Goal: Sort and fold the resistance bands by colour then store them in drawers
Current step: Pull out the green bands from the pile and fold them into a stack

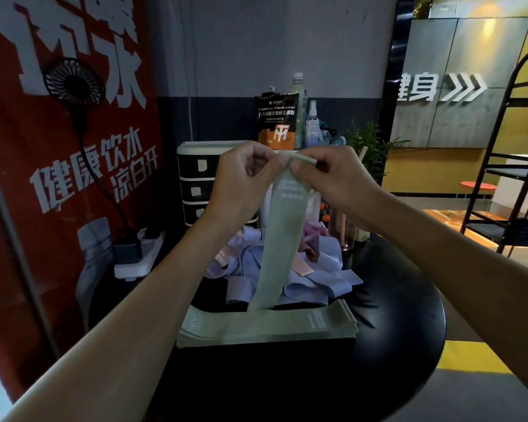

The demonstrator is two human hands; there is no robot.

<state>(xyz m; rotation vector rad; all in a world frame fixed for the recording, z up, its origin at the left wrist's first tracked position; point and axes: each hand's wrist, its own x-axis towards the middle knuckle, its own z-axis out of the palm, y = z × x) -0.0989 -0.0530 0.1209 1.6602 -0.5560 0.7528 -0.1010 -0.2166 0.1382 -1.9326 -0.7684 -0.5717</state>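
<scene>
Both hands, left hand (247, 175) and right hand (323, 175), pinch the green band (282, 236) by its top edge above the green stack (265, 327) (probably straightening it for folding).

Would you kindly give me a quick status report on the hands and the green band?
Left hand, right hand pinch green band at top edge. Tail hangs down to green stack. Loose purple-pink pile before drawers.

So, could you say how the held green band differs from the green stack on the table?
The held band hangs upright, pinched by the left hand and right hand; the green stack lies flat. The held band is single; the green stack has several layers. Both are pale green with white print.
</scene>
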